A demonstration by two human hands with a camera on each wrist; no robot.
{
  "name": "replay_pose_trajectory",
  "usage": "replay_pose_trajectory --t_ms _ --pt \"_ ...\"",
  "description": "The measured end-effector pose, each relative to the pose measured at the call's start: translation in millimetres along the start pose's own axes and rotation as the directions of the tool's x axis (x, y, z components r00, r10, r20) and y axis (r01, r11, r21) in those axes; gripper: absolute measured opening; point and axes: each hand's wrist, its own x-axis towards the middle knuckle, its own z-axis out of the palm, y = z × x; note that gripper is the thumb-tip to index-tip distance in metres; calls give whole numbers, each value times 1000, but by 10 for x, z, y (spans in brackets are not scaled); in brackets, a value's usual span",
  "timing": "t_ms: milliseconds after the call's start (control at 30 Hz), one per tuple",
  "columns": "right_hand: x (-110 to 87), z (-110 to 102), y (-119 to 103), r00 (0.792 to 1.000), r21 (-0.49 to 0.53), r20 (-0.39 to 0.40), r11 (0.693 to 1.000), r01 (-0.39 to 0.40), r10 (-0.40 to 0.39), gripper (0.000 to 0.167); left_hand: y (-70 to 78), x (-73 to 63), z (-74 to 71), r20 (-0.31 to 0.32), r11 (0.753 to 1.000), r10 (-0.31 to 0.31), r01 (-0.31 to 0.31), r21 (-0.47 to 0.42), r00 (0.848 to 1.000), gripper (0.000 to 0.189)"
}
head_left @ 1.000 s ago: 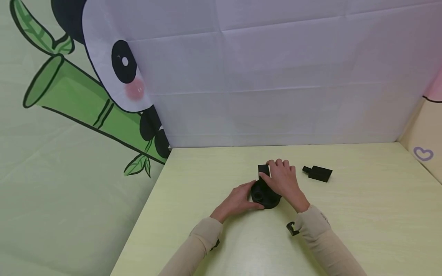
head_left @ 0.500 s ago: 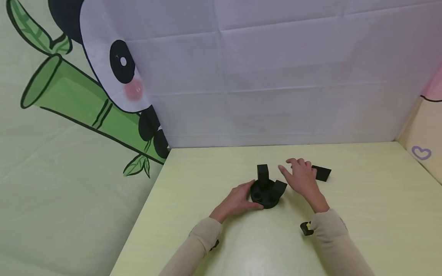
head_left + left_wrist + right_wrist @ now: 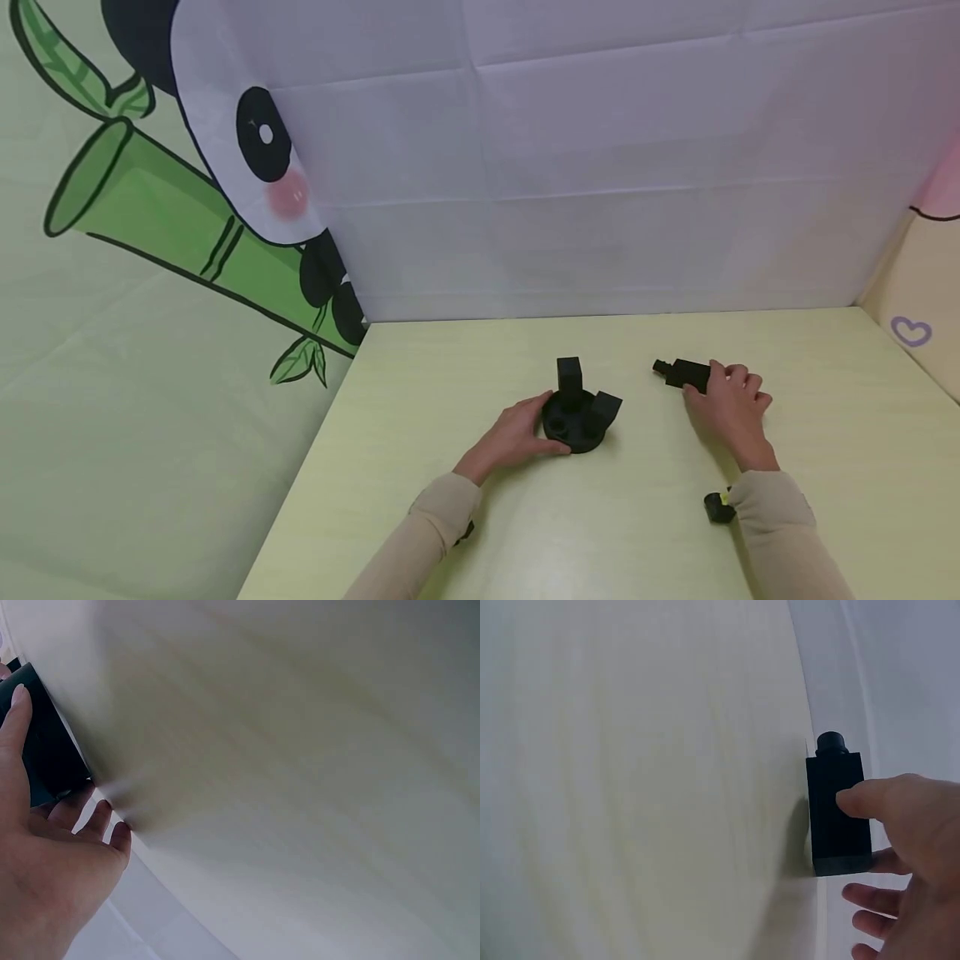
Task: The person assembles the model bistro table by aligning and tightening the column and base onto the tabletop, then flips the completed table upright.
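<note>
A round black base [image 3: 577, 440] with a hole in its top lies on the table. One black block [image 3: 569, 375] stands upright from it at the back, and another [image 3: 606, 407] leans outward on its right. My left hand [image 3: 510, 435] grips the base from the left, thumb at the front and fingers behind; in the left wrist view the thumb lies along the dark base [image 3: 52, 746]. Further right, my right hand [image 3: 735, 412] pinches the end of a loose black block with a peg [image 3: 686, 375]. Its peg points left, away from the hand. The right wrist view shows the thumb across this block [image 3: 838, 836].
The pale wooden tabletop [image 3: 465, 358] meets a white cloth backdrop [image 3: 600, 258] along its far edge. Left of the table hangs a green cloth [image 3: 150, 417] with a panda and bamboo print. A small black wrist device [image 3: 718, 507] sits under the right sleeve.
My right hand has let go of the leaning block on the base, moved right and taken hold of the loose block with the peg. The left hand has stayed on the base.
</note>
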Motion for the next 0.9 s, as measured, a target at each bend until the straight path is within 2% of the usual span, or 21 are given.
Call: replay_pose_trajectory --t_ms 200,367,500,633,700,767,900 --pt "8 -36 74 1000 -30 -26 999 -13 12 59 14 13 -2 -3 1000 1 -1 -6 1000 95" --pt "11 -57 87 998 0 -58 1000 -9 9 52 29 19 -8 -6 1000 -2 2 -4 1000 96" --pt "16 -112 -5 994 44 -103 999 26 -21 51 32 30 -9 -6 1000 -8 8 0 1000 97" --pt "18 -223 -241 980 86 -173 990 111 -95 49 31 51 -4 -6 1000 -8 8 -4 1000 97" --pt "15 -273 -407 965 126 -209 975 185 -156 47 30 63 2 -10 1000 -8 8 -3 1000 97" --pt "-4 -316 -592 945 178 -241 947 268 -222 43 32 73 6 -8 1000 -13 13 -6 1000 97" --pt "-66 -333 -929 884 261 -270 855 448 -381 33 29 93 21 -8 1000 -19 18 -6 1000 98"
